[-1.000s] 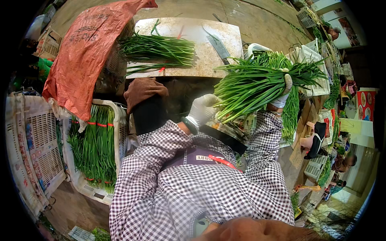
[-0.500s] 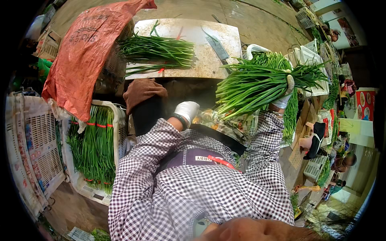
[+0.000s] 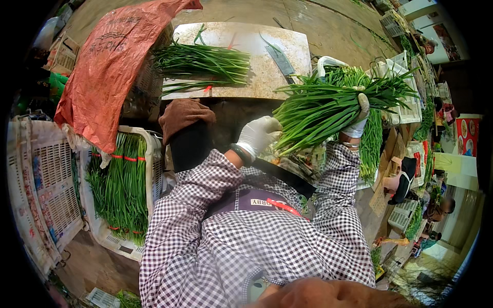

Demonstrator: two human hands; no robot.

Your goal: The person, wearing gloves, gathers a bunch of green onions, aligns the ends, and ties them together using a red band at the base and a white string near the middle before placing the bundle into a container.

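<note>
Trimming of leafy greens, seen from above; the right hand [image 3: 363, 114], in a white glove, is closed around a thick bunch of green stalks [image 3: 323, 110], its thumb lying over the top and its other fingers mostly hidden; the bunch is held up before the person, to the right of the lap, its pale ends toward the left and its darker leafy tips toward the right; the left hand [image 3: 259, 135], likewise gloved, has its fingers curled at the pale ends, and whether they pinch a stalk or merely lie against it cannot be told; beyond the hands stands a white-topped desk [image 3: 299, 46], bearing a loose pile of greens [image 3: 205, 62], a few separate stalks in front of it, a red strip [image 3: 207, 89] beside these, and a broad-bladed knife [image 3: 280, 60] near the right side; an orange-red sack [image 3: 105, 72] hangs at the left of the desk; below the sack, a white basket [image 3: 151, 154] holds long bundles [image 3: 120, 185] bound with red bands; a brown cloth [image 3: 186, 115] lies between the basket and the left hand; at the right, more greens [image 3: 349, 76] show behind the held bunch.
</note>
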